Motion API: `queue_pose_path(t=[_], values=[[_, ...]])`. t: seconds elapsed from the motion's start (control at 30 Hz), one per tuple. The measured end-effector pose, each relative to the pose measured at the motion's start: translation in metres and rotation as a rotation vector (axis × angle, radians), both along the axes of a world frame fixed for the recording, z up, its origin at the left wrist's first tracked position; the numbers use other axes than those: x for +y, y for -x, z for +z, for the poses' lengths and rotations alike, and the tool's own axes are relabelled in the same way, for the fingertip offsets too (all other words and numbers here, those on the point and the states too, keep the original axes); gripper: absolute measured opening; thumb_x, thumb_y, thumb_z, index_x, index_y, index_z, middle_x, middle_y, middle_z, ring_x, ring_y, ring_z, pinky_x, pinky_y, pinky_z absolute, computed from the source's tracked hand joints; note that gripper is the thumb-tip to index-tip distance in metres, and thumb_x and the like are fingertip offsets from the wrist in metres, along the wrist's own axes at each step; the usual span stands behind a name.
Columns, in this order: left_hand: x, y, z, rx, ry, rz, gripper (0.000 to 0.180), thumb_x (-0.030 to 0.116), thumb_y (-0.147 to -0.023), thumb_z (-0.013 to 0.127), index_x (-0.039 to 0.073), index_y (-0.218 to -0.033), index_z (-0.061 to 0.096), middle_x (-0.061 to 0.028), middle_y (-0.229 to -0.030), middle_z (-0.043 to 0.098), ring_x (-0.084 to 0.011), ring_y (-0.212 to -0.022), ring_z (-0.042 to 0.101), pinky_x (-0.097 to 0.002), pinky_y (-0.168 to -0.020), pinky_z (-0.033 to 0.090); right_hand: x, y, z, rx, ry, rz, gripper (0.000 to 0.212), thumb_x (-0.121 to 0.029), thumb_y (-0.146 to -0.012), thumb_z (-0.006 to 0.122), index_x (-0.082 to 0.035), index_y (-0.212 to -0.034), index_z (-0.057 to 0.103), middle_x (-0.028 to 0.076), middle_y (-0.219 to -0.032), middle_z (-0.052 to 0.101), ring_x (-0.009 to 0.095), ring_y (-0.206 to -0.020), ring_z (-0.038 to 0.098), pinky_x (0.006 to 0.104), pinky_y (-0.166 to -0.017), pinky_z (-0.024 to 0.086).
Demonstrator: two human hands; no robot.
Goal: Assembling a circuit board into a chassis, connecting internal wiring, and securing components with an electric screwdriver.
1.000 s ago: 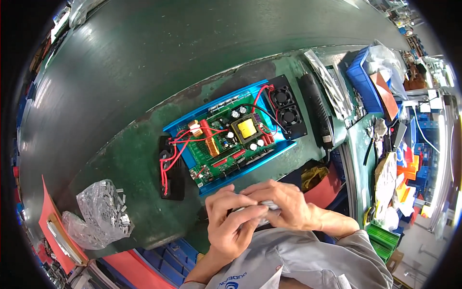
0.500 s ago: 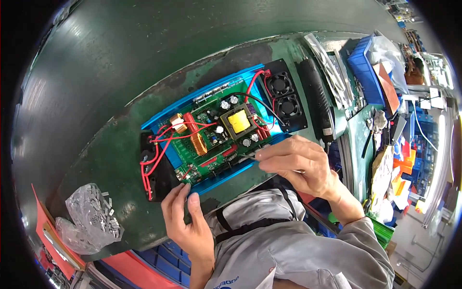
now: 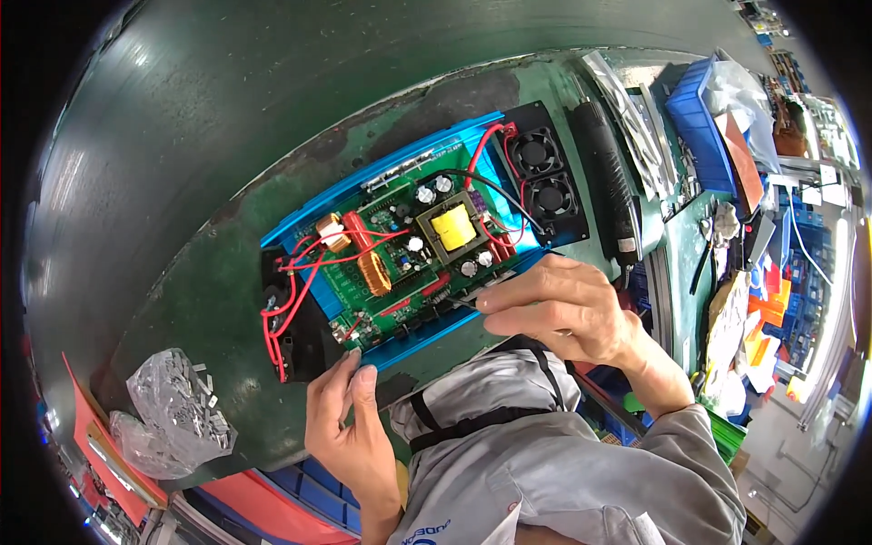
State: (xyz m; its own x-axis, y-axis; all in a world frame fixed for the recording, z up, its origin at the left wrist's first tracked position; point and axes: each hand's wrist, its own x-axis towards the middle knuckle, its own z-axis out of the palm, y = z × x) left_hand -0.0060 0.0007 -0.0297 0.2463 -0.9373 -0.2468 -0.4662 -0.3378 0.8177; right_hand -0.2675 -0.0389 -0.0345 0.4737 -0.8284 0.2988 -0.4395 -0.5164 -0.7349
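Note:
A green circuit board (image 3: 345,282) sits in an open blue metal case (image 3: 400,345), with a yellow-wrapped transformer (image 3: 453,229), a copper coil (image 3: 373,273), capacitors and red wires on it. My right hand (image 3: 563,313) pinches a thin dark metal tool (image 3: 464,303), its tip at the components along the board's near edge. Whether it is tweezers or another tool is hard to tell. My left hand (image 3: 350,422) has its fingertips against the case's near left corner, thumb apart from the fingers. A black end panel with two fans (image 3: 543,173) lies at the case's right end.
A black end plate (image 3: 304,341) wired to the board lies at the left. Clear plastic bags of small metal parts (image 3: 177,413) lie near left. Toward the right are a black cylindrical tool (image 3: 604,173), metal strips (image 3: 627,118) and a blue bin (image 3: 704,127).
My right hand has moved slightly left, and the tool now points more steeply at the board's near edge. My left hand stays at the case corner. The view has shifted a little.

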Motion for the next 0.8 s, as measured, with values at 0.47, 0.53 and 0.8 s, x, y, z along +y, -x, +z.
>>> queue_pose_path(t=[0.47, 0.53, 0.8], values=[[0.004, -0.003, -0.001, 0.095, -0.084, 0.082, 0.022, 0.004, -0.092, 0.071, -0.007, -0.110, 0.065, -0.0110, -0.100, 0.069, -0.0148, -0.090, 0.068, -0.0267, -0.083, 0.053, -0.001, -0.009, 0.002, 0.090, 0.176, 0.066, 0.023, -0.010, -0.083, 0.073, -0.010, -0.106, 0.070, 0.011, -0.110, 0.072, 0.022, -0.095, 0.071, 0.0288, -0.068, 0.052], [0.004, -0.005, -0.002, 0.088, -0.062, 0.065, 0.021, 0.004, -0.092, 0.071, -0.007, -0.110, 0.065, -0.0115, -0.100, 0.069, -0.0153, -0.090, 0.068, -0.0267, -0.083, 0.054, 0.000, -0.012, 0.000, 0.118, 0.235, 0.067, 0.024, -0.008, -0.081, 0.075, -0.010, -0.104, 0.069, 0.011, -0.109, 0.072, 0.023, -0.097, 0.072, 0.0279, -0.068, 0.053], [0.020, -0.029, -0.029, 0.039, 0.174, -0.180, 0.026, 0.000, -0.089, 0.069, -0.006, -0.114, 0.064, -0.0168, -0.111, 0.069, -0.0221, -0.091, 0.069, -0.0299, -0.085, 0.053, 0.009, -0.018, 0.002, 0.174, 0.210, 0.066, 0.033, -0.004, -0.079, 0.076, -0.012, -0.109, 0.064, 0.009, -0.111, 0.070, 0.025, -0.099, 0.072, 0.0309, -0.071, 0.054]])
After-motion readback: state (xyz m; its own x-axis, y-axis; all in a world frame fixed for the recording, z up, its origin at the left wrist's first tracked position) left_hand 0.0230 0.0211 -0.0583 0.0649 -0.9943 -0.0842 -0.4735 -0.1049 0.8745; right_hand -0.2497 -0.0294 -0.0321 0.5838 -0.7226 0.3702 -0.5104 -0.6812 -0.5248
